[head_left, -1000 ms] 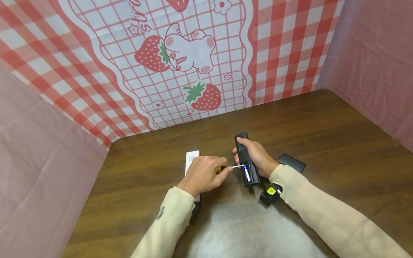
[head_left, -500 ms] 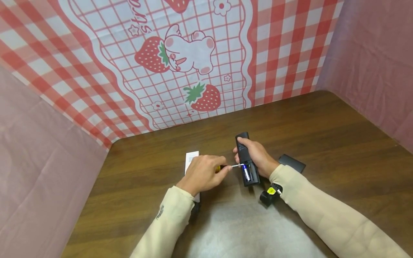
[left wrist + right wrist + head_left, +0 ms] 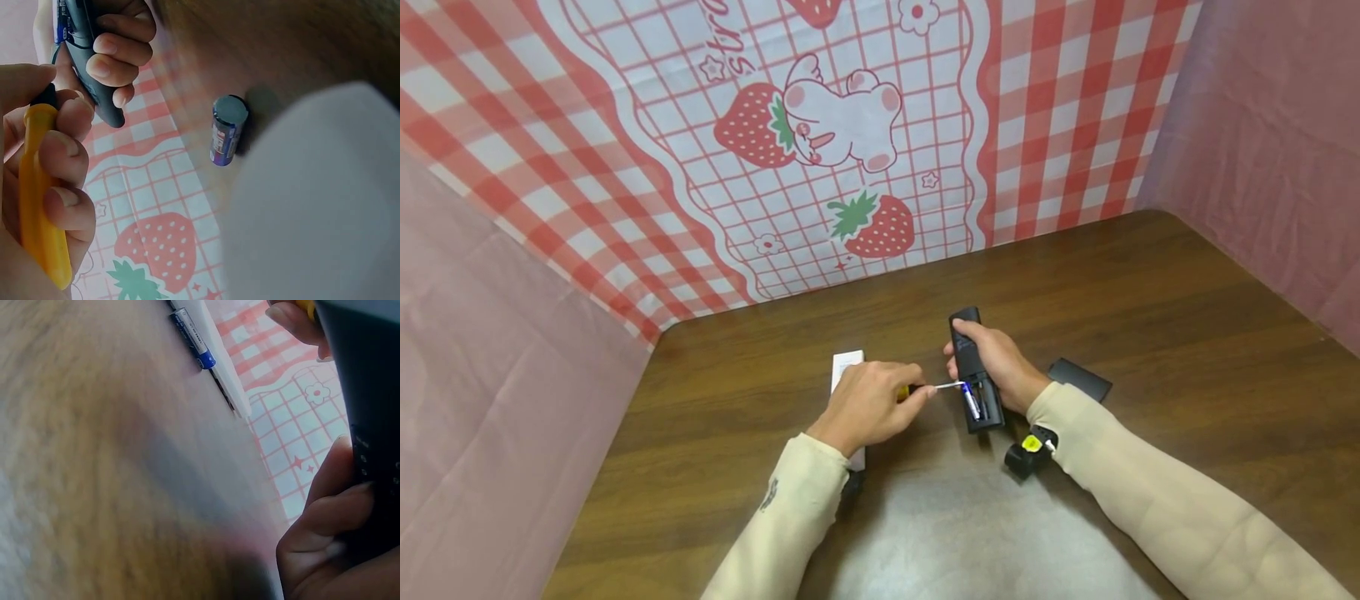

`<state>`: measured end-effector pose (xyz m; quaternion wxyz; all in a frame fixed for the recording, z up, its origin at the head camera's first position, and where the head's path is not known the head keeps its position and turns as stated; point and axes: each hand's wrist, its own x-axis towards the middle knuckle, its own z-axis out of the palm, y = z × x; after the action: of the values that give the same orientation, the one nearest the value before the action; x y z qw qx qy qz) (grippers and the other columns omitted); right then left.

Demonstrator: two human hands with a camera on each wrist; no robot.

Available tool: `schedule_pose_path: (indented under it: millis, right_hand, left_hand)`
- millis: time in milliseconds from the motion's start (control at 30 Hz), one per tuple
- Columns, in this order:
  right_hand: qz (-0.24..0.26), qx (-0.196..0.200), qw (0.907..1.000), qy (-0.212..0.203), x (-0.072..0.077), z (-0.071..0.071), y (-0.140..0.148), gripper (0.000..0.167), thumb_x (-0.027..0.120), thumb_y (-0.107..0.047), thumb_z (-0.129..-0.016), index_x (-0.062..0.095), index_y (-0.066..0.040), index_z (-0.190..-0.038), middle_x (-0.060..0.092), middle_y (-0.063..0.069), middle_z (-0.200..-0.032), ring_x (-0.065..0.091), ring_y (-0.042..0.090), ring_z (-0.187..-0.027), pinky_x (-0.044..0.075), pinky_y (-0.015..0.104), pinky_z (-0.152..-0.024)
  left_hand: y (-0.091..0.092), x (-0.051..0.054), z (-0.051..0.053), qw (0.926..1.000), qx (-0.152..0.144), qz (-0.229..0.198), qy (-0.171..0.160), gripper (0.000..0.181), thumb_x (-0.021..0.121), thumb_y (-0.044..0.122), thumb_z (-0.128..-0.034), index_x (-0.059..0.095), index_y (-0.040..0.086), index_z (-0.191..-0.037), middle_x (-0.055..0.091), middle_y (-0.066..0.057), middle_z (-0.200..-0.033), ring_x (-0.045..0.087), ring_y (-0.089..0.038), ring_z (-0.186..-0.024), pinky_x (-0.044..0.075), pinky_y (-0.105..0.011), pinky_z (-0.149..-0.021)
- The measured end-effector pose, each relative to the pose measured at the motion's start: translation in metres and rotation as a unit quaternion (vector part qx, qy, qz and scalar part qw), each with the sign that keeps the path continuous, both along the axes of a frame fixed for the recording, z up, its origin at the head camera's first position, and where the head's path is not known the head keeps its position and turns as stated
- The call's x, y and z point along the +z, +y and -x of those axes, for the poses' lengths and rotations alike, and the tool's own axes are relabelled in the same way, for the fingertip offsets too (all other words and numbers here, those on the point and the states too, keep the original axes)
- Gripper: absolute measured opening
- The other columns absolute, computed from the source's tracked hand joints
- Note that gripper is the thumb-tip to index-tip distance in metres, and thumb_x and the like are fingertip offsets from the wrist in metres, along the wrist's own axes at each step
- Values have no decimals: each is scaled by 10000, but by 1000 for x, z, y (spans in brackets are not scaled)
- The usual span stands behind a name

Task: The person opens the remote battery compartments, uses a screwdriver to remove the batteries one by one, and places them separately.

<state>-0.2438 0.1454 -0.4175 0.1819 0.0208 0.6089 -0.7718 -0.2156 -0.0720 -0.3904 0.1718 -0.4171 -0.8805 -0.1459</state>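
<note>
In the curled fingers of the left hand [image 3: 872, 404], a tool [image 3: 40, 187], gripped by its yellow handle, with thumb and forefinger together close to the black collar; from there, a thin metal shaft [image 3: 949, 386] pointing across to the remote [image 3: 970, 358], with the tip at the far end of a blue and silver battery [image 3: 972, 402]; whether touching it or just short of it, too small to tell; in the firm grip of the right hand [image 3: 1003, 367], that black remote, back toward the head camera, with the thumb along the upper part and fingertips round the far side; in the uncovered compartment at the near end of the remote, the battery, lying lengthwise and a little slanted; beside it, a dark stretch of the same compartment.

Partly under the left hand and wrist in the head view, a white box [image 3: 847, 362] on the brown wooden table [image 3: 745, 433]; on the table in the left wrist view, a loose battery [image 3: 227, 131], apart from both hands; in the right wrist view too, a blue and silver battery alongside the box; whether one and the same, impossible to tell; just beyond the right wrist, a flat black panel [image 3: 1079, 379]; at the far edge, a red and white checked cloth [image 3: 1045, 100] with strawberries; to either side, pink curtains [image 3: 1255, 167].
</note>
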Motion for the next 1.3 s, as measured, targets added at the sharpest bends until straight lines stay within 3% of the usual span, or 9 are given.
schedule_pose_path:
  millis: [533,900,1300]
  right_hand:
    - [-180,55,9996,-193,0,1,-2,545,424,-425,-1050,509,95,-1189,620,38,-697,607,122,-611,498,259,-593]
    - [-257,-139,9991,-298,0,2,-3,590,315,-452,-1016,520,74,-1184,600,61,-743,601,142,-596,485,285,-541]
    - [-292,71,9990,-333,0,2,-3,595,309,-425,-1053,484,116,-1227,611,67,-693,605,136,-595,526,285,-579]
  left_hand:
    - [-4,-4,1,9998,94,155,-91,224,644,340,-960,629,217,-774,464,139,-590,431,-32,-493,332,-226,-443]
    - [-4,-8,3,9993,167,268,-206,240,650,352,-955,592,223,-761,435,129,-575,446,-52,-509,344,-252,-450]
    - [-1,-10,3,9989,145,415,-146,297,646,366,-956,524,229,-723,427,125,-571,444,-54,-507,347,-249,-448]
